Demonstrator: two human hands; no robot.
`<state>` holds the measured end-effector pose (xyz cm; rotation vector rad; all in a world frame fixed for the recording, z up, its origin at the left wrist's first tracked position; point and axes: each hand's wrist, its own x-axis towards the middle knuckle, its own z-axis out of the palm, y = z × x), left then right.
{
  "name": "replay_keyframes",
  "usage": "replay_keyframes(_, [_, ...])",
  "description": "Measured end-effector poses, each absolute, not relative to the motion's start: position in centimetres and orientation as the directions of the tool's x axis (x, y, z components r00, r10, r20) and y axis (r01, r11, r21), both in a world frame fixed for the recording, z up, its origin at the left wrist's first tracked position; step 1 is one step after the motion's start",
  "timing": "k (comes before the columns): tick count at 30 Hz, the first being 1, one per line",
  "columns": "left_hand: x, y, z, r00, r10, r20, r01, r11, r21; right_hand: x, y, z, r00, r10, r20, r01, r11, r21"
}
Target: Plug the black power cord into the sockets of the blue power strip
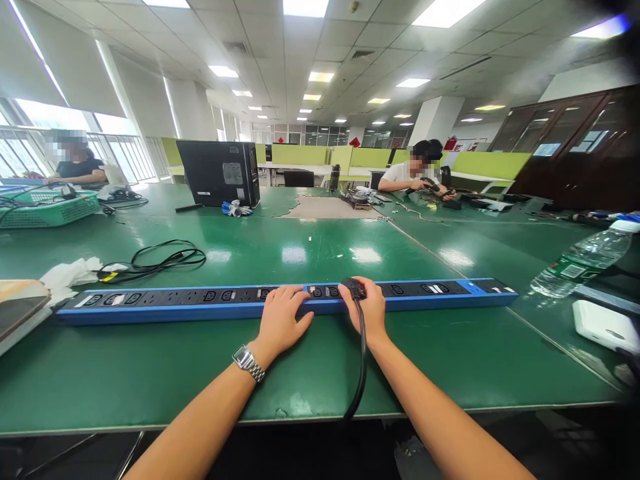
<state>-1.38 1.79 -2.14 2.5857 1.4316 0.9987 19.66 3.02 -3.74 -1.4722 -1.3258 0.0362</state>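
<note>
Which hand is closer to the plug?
The right: the right hand grips the plug itself, while the left hand lies on the power strip, to the plug's left.

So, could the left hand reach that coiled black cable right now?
Probably yes, with some stretching: the left hand rests on the blue power strip, seemingly gripping nothing, and only the low strip and green tabletop lie between it and the coiled cable.

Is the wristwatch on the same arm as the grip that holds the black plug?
No, the silver wristwatch is on the left arm, while the right grip holds the black plug.
</note>
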Motion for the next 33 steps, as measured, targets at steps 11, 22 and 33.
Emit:
replay_keyframes(11, [-1.6,1.8,-2.3,0.376,0.766,0.521,0.738,-0.588,0.332,22.2,2.2,-3.3,0.237,0.769,0.593,0.811,0.179,-0.557])
replay_keyframes(22, [-1.8,2.3,-2.0,0.222,0.757,0.615,0.677,-0.574,0.461,20.7,2.5,-2.5,0.285,0.704,0.651,0.749,0.260,-0.609])
replay_keyframes(33, [-4.2,2.9,-1.2,0.115,0.633,0.766,0.715,-0.588,0.379,13.1,-0.4,2.2,-0.337,0.762,0.553,0.519,0.640,-0.566])
